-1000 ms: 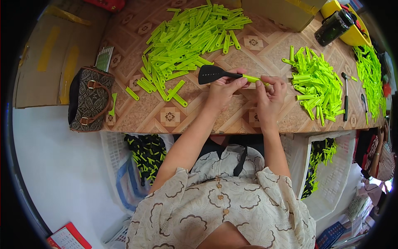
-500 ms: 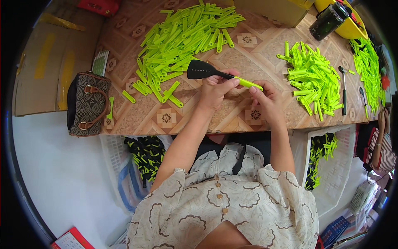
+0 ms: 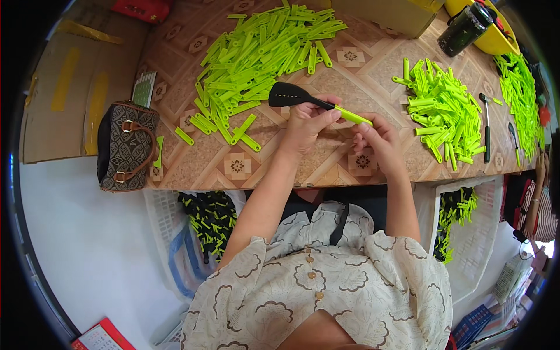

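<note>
Handle [image 3: 351,116] appears seated on spatula [image 3: 288,95]; left hand [image 3: 308,126] pinches neck [image 3: 320,103], right hand [image 3: 380,139] pinches tip; loose handles [image 3: 256,67] remain, far left

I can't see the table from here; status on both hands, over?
Left hand gripping black spatula. Right hand at end of its green handle, hold unclear. Green pile left, another right, neither touching the hands.
</note>
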`<state>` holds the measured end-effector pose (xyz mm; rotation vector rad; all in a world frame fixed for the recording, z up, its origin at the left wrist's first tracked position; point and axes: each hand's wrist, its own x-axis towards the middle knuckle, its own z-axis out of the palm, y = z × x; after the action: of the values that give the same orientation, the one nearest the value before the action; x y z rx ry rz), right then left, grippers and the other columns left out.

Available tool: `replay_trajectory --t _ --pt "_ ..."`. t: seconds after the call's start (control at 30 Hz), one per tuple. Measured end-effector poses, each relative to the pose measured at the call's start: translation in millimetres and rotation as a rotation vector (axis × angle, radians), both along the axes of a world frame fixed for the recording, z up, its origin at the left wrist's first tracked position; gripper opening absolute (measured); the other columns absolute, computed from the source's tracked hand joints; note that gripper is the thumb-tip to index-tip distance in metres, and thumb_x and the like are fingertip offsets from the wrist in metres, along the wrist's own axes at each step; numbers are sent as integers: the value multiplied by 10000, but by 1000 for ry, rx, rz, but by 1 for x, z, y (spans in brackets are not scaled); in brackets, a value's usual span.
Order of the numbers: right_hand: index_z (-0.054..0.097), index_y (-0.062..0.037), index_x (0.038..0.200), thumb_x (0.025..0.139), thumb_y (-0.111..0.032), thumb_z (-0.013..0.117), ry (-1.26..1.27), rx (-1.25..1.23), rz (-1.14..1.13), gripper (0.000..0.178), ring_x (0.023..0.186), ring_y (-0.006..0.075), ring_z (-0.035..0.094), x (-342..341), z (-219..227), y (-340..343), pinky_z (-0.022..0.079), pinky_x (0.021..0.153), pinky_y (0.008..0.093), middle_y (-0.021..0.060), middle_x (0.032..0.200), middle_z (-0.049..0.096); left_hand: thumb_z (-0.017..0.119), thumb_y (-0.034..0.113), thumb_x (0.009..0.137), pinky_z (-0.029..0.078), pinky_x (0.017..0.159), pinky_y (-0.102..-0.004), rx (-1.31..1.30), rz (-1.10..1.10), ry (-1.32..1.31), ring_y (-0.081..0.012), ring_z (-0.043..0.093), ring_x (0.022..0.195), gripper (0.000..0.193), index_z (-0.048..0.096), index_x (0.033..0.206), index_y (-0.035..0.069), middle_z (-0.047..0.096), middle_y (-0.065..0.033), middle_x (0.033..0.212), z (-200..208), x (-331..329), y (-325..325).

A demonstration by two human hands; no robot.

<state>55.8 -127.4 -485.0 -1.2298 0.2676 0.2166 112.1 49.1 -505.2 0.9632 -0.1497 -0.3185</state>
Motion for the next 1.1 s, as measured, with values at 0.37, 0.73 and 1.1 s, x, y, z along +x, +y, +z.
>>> replay_trajectory --t 0.37,0.73,1.1 --pt "635 -24 1043 850 -118 651 -596 -870 -71 215 732 259 607 -10 -2 7 473 645 326 124 803 611 643 -19 832 512 788 -237 -121 -133 -27 -112 621 877 259 614 1086 15 646 -40 941 -3 4 2" --pt "630 -16 941 830 -97 646 -764 -1017 -37 137 686 330 579 -7 16 16 458 602 388 154 757 571 665 -20 817 500 786 -221 35 -174 -40 -91 608 882 242 641 1053 30 652 -29 967 5 -6 3" --pt "634 -4 1006 869 -153 621 -399 -637 -44 203 804 317 617 -5 4 20 481 708 366 166 867 634 684 -5 813 508 742 -201 92 -149 22 -82 627 803 241 639 1049 21 668 -23 894 1 -1 0"
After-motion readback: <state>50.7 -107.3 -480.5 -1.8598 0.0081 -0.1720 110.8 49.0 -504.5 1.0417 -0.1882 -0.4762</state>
